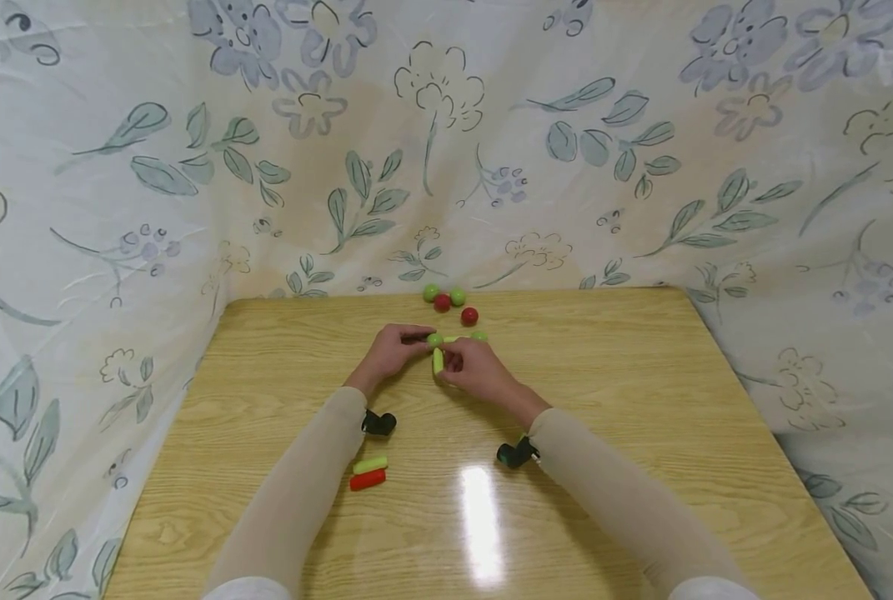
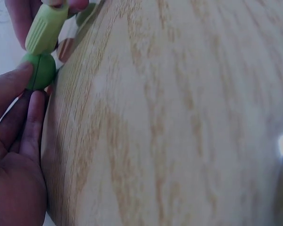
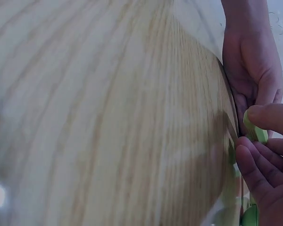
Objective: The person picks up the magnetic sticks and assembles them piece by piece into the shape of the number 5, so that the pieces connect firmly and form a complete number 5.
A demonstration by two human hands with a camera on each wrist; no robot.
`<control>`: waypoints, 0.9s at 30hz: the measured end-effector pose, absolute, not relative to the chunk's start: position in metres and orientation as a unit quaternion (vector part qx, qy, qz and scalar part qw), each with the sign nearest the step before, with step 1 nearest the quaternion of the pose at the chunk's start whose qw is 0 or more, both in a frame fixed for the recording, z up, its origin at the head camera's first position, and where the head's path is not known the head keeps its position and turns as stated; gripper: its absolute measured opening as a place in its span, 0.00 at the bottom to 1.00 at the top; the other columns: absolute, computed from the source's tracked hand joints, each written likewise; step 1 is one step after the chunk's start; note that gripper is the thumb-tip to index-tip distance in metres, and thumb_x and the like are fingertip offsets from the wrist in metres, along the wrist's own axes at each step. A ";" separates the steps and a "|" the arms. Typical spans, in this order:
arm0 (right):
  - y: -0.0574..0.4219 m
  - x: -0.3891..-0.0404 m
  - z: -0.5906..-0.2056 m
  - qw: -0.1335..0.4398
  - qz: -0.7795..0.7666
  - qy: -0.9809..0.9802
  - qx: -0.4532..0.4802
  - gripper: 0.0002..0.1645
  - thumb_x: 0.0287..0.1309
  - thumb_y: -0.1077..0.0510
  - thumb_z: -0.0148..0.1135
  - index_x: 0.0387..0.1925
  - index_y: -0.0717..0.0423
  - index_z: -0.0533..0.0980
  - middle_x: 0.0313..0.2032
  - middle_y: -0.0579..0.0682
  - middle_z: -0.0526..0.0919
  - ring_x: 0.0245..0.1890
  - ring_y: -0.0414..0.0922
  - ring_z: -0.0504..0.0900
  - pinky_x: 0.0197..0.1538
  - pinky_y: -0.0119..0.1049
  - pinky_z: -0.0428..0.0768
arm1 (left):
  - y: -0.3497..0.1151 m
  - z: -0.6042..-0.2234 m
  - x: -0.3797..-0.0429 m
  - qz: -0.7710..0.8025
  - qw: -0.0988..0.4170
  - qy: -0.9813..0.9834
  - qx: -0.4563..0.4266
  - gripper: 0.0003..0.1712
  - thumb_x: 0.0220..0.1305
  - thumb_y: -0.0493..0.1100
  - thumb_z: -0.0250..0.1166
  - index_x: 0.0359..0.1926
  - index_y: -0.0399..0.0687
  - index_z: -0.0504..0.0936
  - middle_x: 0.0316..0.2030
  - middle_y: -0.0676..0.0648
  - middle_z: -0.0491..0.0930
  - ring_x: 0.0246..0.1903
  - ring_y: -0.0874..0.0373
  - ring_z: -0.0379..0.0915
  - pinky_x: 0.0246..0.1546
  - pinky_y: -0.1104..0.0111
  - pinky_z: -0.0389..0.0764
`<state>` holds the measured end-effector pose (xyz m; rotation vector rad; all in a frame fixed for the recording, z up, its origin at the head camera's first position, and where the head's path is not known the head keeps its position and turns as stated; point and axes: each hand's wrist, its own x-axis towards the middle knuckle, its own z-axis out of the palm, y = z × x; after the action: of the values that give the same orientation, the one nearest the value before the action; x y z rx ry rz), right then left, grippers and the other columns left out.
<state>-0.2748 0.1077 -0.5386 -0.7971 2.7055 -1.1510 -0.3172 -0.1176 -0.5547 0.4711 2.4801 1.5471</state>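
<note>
My left hand (image 1: 393, 352) pinches a green ball (image 2: 43, 71) between thumb and fingers, just above the wooden table. A ribbed yellow-green stick (image 2: 47, 29) meets that ball, and my right hand (image 1: 480, 370) grips this stick (image 3: 255, 128) between thumb and fingertips. In the head view the stick (image 1: 438, 362) points from the ball toward me. A second yellow-green stick (image 1: 455, 339) runs rightward from the held ball to another green ball (image 1: 479, 337). Fingers partly cover both joints, so how deeply the sticks sit in the ball is hidden.
Behind the hands lie two green balls (image 1: 431, 292) and two red balls (image 1: 469, 316). A yellow-green stick (image 1: 371, 465) and a red stick (image 1: 368, 479) lie beside the left forearm. A floral cloth (image 1: 446, 183) hangs along the table's (image 1: 604, 375) back edge.
</note>
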 end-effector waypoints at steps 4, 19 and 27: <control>0.106 -0.273 -0.539 0.043 -0.381 0.889 -0.252 0.26 0.65 0.63 0.78 0.62 0.67 0.83 0.38 0.48 0.84 0.38 0.41 0.83 0.44 0.37 0.85 | -0.118 -0.557 -0.320 0.523 0.093 0.832 0.158 0.18 0.76 0.41 0.71 0.63 0.45 0.89 0.59 0.46 0.87 0.59 0.53 0.83 0.66 0.57 0.79; 0.101 -0.270 -0.541 0.026 -0.377 0.894 -0.241 0.17 0.65 0.61 0.80 0.52 0.62 0.85 0.37 0.46 0.85 0.38 0.41 0.83 0.44 0.36 0.85 | -0.117 -0.556 -0.318 0.528 0.086 0.829 0.160 0.19 0.75 0.41 0.72 0.63 0.44 0.88 0.58 0.45 0.88 0.57 0.52 0.85 0.64 0.57 0.80; 0.101 -0.269 -0.542 0.011 -0.373 0.894 -0.247 0.16 0.64 0.61 0.80 0.50 0.61 0.85 0.37 0.46 0.85 0.38 0.41 0.83 0.44 0.37 0.85 | -0.117 -0.556 -0.317 0.521 0.082 0.835 0.155 0.19 0.76 0.43 0.72 0.63 0.44 0.89 0.60 0.45 0.87 0.61 0.51 0.82 0.67 0.55 0.77</control>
<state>-0.2686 0.1010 -0.5416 -0.7690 2.7895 -1.1638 -0.3171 -0.1167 -0.5556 0.4631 2.4952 1.5554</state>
